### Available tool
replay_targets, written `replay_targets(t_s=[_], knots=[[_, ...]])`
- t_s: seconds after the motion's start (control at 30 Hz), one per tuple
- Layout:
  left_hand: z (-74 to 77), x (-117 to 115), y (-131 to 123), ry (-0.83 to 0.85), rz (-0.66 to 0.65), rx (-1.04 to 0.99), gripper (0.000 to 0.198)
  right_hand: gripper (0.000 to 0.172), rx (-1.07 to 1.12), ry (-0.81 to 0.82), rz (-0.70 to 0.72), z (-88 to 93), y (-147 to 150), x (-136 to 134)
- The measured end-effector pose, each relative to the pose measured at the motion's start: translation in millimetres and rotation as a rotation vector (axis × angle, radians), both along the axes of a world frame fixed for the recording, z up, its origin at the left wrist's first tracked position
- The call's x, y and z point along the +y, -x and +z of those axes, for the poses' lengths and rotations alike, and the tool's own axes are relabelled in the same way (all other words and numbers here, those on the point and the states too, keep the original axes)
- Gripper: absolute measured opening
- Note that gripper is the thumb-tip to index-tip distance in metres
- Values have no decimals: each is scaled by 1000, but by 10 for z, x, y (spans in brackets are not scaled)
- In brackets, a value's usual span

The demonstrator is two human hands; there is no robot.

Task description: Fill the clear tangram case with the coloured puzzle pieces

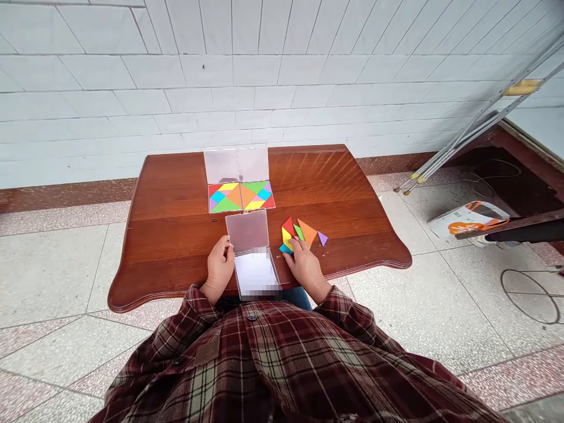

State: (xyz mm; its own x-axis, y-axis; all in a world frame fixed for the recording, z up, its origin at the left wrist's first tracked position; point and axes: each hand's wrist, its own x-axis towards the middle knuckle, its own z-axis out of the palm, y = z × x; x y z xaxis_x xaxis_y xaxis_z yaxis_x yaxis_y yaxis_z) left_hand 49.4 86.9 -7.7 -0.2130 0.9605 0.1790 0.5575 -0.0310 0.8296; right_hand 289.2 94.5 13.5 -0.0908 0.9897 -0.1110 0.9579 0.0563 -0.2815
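My left hand [219, 265] is closed at the left edge of a clear plastic case lid [248, 232], thumb and fingertips together near its hinge side. The opened case's base [252, 275], holding a white sheet partly blurred out, lies at the table's front edge. My right hand [306, 266] rests over loose tangram pieces, thumb and forefinger apart and touching the pile. Around its fingertips are a yellow piece [286, 237], a blue piece [285, 249], a red piece [288, 225], a green piece [298, 232] and an orange triangle [307, 231]. A purple triangle [322, 238] lies apart on the right.
Two open cases with filled-in tangrams, the left one [224, 197] and the right one [258, 195], lie side by side farther back on the brown wooden table [176, 211]. Behind is a tiled wall. Crutches [462, 135] lean at right, near a white-and-orange box [469, 219].
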Motion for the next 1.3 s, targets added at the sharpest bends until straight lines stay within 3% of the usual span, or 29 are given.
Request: replay_targets(t_s=[0.2,0.33,0.53,0.77,0.9,1.1,1.3], knots=[[-92,4,26,-45,39,-74,21,40,27,-5,6,-3,0,-21],[-78,9,36,-64,59,-96,22,40,48,-40,-23,61,-54,-19],[9,8,28,-75,50,-110,17,35,46,-50,-130,150,-361,129],[-74,44,71,-78,32,-110,18,32,90,-20,-254,124,-635,224],[-148,93,83,-61,72,-210,28,38,108,-12,-297,125,-592,288],[-158,93,87,-68,58,-194,29,65,42,11,-373,201,-382,470],[-120,60,75,-86,48,-86,26,45,21,148,-382,232,-414,666]])
